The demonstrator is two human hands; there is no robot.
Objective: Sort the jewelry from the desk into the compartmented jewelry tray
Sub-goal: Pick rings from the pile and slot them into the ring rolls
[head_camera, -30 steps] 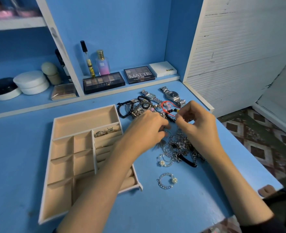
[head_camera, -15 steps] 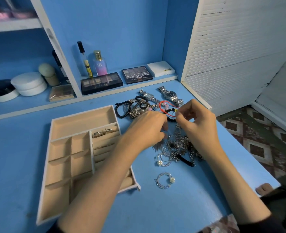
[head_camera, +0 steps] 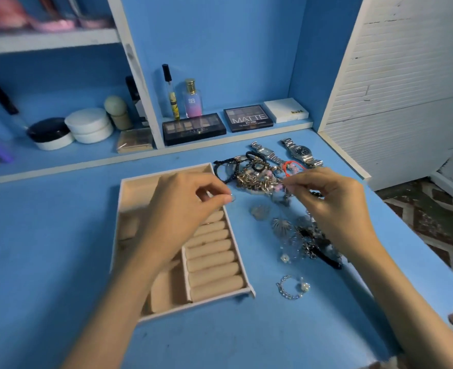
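Observation:
The beige compartmented jewelry tray lies on the blue desk, left of the jewelry. My left hand hovers over the tray's upper right part, thumb and forefinger pinched on a small silver piece at the tray's right rim. My right hand is over the jewelry with its fingertips pinched together; I cannot make out anything between them. A tangle of bracelets with a red cord bracelet lies beyond the hands. Silver chains and rings sit under my right wrist. A pearl chain bracelet lies alone nearer me.
Two metal watches lie at the back of the desk. Eyeshadow palettes, a perfume bottle and cream jars stand on the low shelf behind. The desk's right edge drops to a tiled floor.
My left hand has moved left from the jewelry pile to above the tray, carrying the small silver piece. My right hand stays over the pile. The view has shifted.

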